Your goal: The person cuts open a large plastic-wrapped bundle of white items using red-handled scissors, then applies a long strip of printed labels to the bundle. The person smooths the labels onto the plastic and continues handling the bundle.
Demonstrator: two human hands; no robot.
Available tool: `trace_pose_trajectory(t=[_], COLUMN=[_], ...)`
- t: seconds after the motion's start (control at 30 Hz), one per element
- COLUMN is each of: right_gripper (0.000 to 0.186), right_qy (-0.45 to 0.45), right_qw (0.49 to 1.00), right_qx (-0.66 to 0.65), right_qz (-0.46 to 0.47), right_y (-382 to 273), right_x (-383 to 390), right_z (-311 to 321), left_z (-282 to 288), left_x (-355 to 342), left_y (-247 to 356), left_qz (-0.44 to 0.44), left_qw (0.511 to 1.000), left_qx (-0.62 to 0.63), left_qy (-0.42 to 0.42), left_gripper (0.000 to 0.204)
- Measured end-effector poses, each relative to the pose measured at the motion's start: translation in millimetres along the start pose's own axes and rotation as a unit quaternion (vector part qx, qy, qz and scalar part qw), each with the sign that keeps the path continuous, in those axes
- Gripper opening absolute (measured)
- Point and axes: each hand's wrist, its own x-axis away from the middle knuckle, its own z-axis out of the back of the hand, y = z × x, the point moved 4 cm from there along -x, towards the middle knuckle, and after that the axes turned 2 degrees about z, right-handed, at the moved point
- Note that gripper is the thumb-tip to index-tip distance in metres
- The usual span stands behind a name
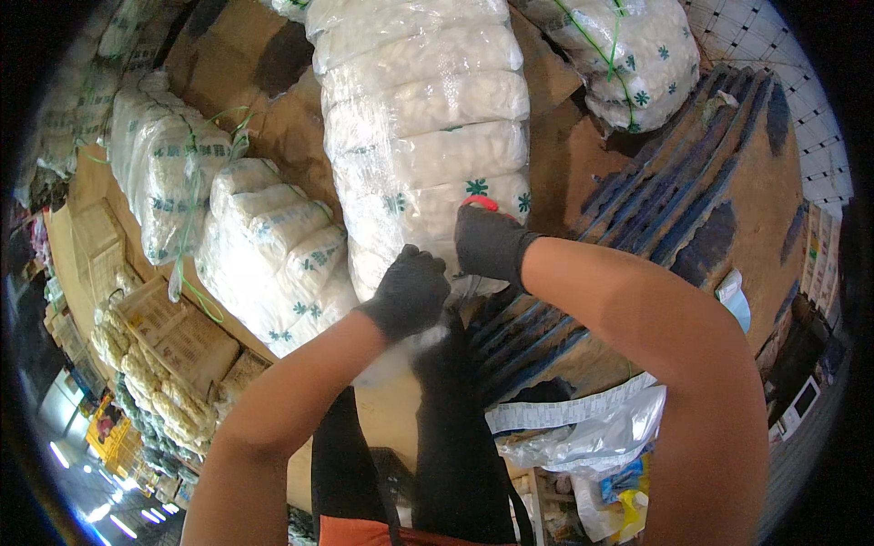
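Note:
A long bundle of white, bulging packs in clear plastic point(423, 118), printed with small green marks, lies in front of me with its near end at my hands. My left hand point(410, 293), in a black glove, is closed at that end on the plastic bag, some of which hangs below the fist. Just to its right and slightly farther away, my right hand point(492, 241), also gloved in black, is closed round a small red object point(482, 202). Only a curved red part shows above the fingers, so its kind is hidden. The two hands are close together.
More white plastic-wrapped bundles lie at left point(273, 259) and far right point(633, 64), some tied with green string. Worn brown cardboard point(719, 227) with dark blue stripes covers the surface. Crumpled clear plastic point(592, 437) lies near my right arm; a carton point(173, 332) stands lower left.

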Motion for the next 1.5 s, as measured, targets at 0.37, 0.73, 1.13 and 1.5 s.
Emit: trace_pose_trajectory(t=[0.37, 0.73, 1.13, 1.5], right_gripper=[0.010, 0.005, 0.009, 0.009], right_qy=[0.176, 0.060, 0.149, 0.025], right_qw=[0.970, 0.988, 0.945, 0.972], right_qx=[-0.099, -0.108, -0.187, -0.168], right_qz=[-0.138, -0.089, -0.224, -0.164], right_y=[-18, -41, -63, -95], right_x=[24, 20, 34, -17], right_z=[-23, 2, -40, -55], left_z=[-22, -21, -67, -64], left_x=[6, 25, 27, 22], left_y=[34, 35, 39, 41], left_qz=[0.147, 0.106, 0.090, 0.095], left_qw=[0.979, 0.989, 0.996, 0.992], left_qx=[0.004, -0.007, 0.004, -0.029], left_qy=[-0.138, -0.099, -0.021, -0.074], left_gripper=[0.010, 0.009, 0.009, 0.010])
